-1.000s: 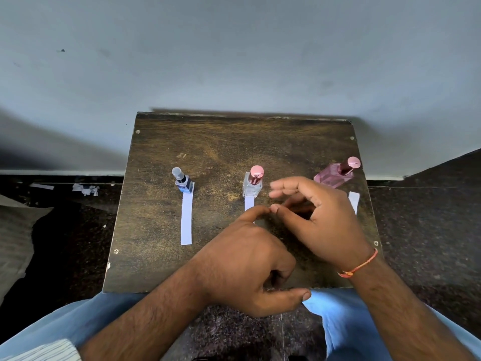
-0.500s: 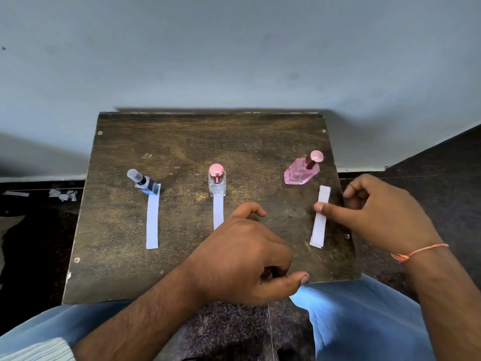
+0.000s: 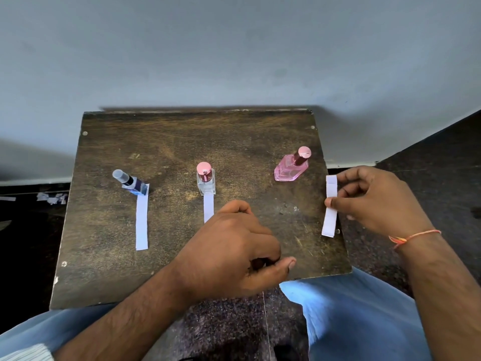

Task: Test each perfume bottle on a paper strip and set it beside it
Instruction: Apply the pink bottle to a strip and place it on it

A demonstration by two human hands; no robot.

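A pale grey-blue wall [image 3: 234,48] fills the upper half of the frame, with a dark speckled floor [image 3: 429,157] below it at the right. In the centre stands a small, worn dark wooden table [image 3: 182,142], seen from above.

Three perfume bottles stand in a row across the middle of the table. At the left is a slim blue bottle [image 3: 132,184] with a clear cap; it stands on the far end of a white paper strip [image 3: 141,222] that runs toward the viewer. In the centre is a clear square bottle [image 3: 206,182] with a pink round cap, standing at the far end of a second paper strip [image 3: 208,208], whose near end is hidden behind the left hand. At the right is a pink angular bottle [image 3: 289,169] with a pink cap.

The right hand [image 3: 374,201], with an orange thread bracelet [image 3: 413,237] on its wrist, pinches a third paper strip [image 3: 330,207] between thumb and curled fingers at the table's right edge, just right of and nearer than the pink bottle, not touching it. Whether this strip rests on the table cannot be told.

The left hand [image 3: 231,254] rests in the lower centre of the frame over the table's near edge, fingers loosely curled and thumb out, holding nothing visible.

Light blue trousers [image 3: 351,316] show along the bottom.
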